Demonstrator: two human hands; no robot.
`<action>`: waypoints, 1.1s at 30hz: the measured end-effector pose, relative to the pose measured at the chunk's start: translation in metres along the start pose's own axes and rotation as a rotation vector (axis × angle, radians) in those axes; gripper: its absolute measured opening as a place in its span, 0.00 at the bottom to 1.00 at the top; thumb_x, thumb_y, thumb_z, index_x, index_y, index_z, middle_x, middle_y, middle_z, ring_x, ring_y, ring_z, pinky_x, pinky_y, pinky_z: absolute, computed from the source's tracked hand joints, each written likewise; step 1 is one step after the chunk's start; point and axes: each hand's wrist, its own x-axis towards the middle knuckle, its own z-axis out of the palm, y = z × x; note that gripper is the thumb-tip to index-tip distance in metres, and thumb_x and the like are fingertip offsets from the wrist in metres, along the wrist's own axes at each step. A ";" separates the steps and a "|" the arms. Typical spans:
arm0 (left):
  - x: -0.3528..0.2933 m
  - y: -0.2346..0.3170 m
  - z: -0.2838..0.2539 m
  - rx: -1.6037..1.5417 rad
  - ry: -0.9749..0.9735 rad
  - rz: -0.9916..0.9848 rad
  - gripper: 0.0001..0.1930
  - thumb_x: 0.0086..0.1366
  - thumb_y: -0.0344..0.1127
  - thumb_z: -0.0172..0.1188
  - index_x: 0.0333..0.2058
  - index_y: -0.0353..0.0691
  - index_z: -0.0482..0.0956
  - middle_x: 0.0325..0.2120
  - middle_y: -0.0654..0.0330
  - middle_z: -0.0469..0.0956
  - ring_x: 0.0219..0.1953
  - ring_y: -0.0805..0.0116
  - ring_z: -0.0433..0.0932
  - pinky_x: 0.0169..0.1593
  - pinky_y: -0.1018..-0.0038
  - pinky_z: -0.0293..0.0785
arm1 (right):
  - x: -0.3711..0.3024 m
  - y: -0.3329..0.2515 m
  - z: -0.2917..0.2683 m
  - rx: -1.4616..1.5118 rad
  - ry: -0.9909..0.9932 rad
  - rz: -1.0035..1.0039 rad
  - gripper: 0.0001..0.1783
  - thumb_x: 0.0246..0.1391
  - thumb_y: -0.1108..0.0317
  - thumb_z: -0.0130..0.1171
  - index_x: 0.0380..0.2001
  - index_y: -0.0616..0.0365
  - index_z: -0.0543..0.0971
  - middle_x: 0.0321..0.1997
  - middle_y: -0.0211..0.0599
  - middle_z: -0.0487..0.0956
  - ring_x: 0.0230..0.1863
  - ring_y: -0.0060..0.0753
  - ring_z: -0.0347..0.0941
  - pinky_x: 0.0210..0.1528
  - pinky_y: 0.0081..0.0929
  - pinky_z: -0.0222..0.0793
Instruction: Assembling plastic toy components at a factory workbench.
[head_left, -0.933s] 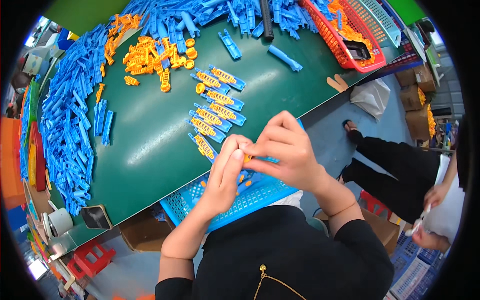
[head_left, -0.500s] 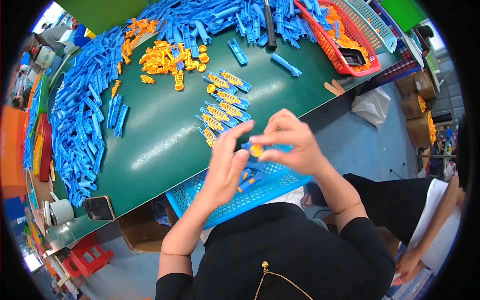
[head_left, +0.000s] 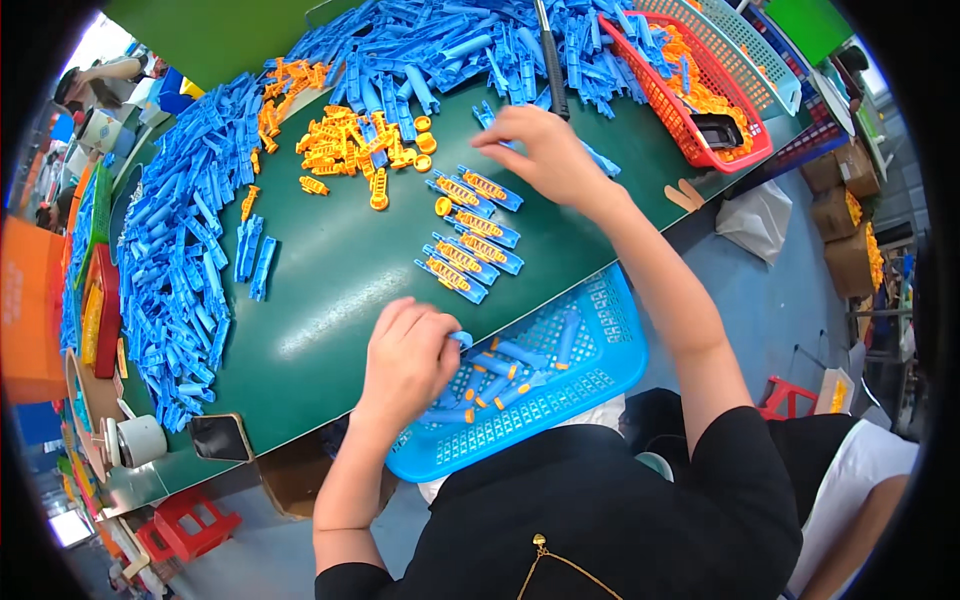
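Observation:
My left hand [head_left: 410, 355] curls over the near left rim of a blue mesh basket [head_left: 600, 400] on my lap and closes on a blue plastic piece [head_left: 460, 340]. Several blue pieces with orange ends [head_left: 505, 375] lie inside the basket. My right hand [head_left: 545, 150] reaches far over the green table [head_left: 330, 290], fingers pinched just above a loose blue strip [head_left: 600, 160]; whether it grips anything is hidden. Between my hands lie a few rows of blue strips fitted with orange inserts [head_left: 468, 235].
A loose heap of orange parts [head_left: 350, 150] sits at the back, ringed by big piles of blue strips [head_left: 170, 270]. A red basket [head_left: 715, 95] with orange parts stands far right. A phone [head_left: 220, 437] and tape roll [head_left: 140, 440] rest at the near left edge.
My hands were together above the blue basket, working one piece. They have parted: the left dropped to the basket rim, the right stretched out to the far table.

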 end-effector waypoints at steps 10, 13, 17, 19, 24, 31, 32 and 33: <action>0.007 0.015 0.010 -1.395 0.154 -0.748 0.13 0.64 0.38 0.41 0.41 0.34 0.65 0.20 0.63 0.64 0.19 0.78 0.61 0.26 0.80 0.61 | 0.045 0.015 0.040 -0.038 -0.135 -0.209 0.06 0.45 0.70 0.61 0.30 0.53 0.82 0.34 0.31 0.72 0.41 0.34 0.67 0.43 0.28 0.66; 0.006 0.021 0.010 -1.588 0.341 -0.832 0.12 0.64 0.35 0.42 0.41 0.33 0.67 0.20 0.62 0.65 0.19 0.76 0.63 0.26 0.78 0.64 | 0.037 0.026 0.009 0.104 -0.021 -0.033 0.09 0.48 0.76 0.56 0.35 0.56 0.81 0.34 0.36 0.76 0.37 0.37 0.73 0.43 0.28 0.67; 0.009 0.019 0.007 -1.703 0.224 -0.807 0.13 0.65 0.33 0.41 0.44 0.33 0.67 0.25 0.59 0.70 0.23 0.74 0.70 0.28 0.77 0.68 | 0.008 0.037 -0.004 -0.332 -0.095 -0.153 0.13 0.44 0.78 0.57 0.34 0.51 0.81 0.44 0.32 0.74 0.51 0.39 0.65 0.50 0.30 0.66; 0.006 0.012 0.009 -1.746 0.133 -0.730 0.15 0.66 0.35 0.40 0.46 0.33 0.67 0.26 0.61 0.68 0.22 0.73 0.68 0.28 0.77 0.67 | 0.006 0.038 -0.002 -0.365 -0.094 -0.197 0.14 0.43 0.77 0.59 0.35 0.50 0.80 0.46 0.29 0.73 0.54 0.39 0.63 0.54 0.33 0.64; 0.011 0.017 0.012 -1.933 0.291 -0.721 0.18 0.67 0.41 0.35 0.47 0.35 0.65 0.23 0.64 0.63 0.22 0.73 0.63 0.28 0.76 0.62 | -0.018 0.018 -0.011 -0.085 -0.072 -0.158 0.18 0.49 0.76 0.56 0.45 0.53 0.76 0.42 0.35 0.75 0.52 0.39 0.66 0.52 0.29 0.64; 0.011 0.014 0.016 -1.930 0.476 -0.697 0.15 0.67 0.35 0.44 0.51 0.38 0.62 0.38 0.58 0.69 0.41 0.65 0.70 0.47 0.66 0.69 | -0.076 -0.008 -0.006 -0.177 -0.082 0.219 0.23 0.54 0.75 0.50 0.55 0.58 0.67 0.38 0.42 0.66 0.42 0.40 0.63 0.50 0.31 0.58; 0.009 0.014 0.018 -1.927 0.482 -0.705 0.15 0.67 0.35 0.44 0.51 0.38 0.62 0.38 0.58 0.69 0.41 0.65 0.70 0.47 0.66 0.69 | -0.080 -0.007 -0.002 -0.171 -0.088 0.219 0.23 0.54 0.75 0.50 0.55 0.58 0.67 0.38 0.42 0.66 0.42 0.40 0.63 0.50 0.31 0.58; 0.010 0.014 0.020 -1.853 0.476 -0.695 0.15 0.67 0.35 0.45 0.51 0.38 0.63 0.39 0.58 0.70 0.42 0.64 0.71 0.48 0.65 0.69 | -0.083 -0.005 0.000 -0.310 0.003 0.200 0.23 0.52 0.75 0.52 0.54 0.58 0.68 0.38 0.41 0.67 0.42 0.40 0.63 0.49 0.32 0.59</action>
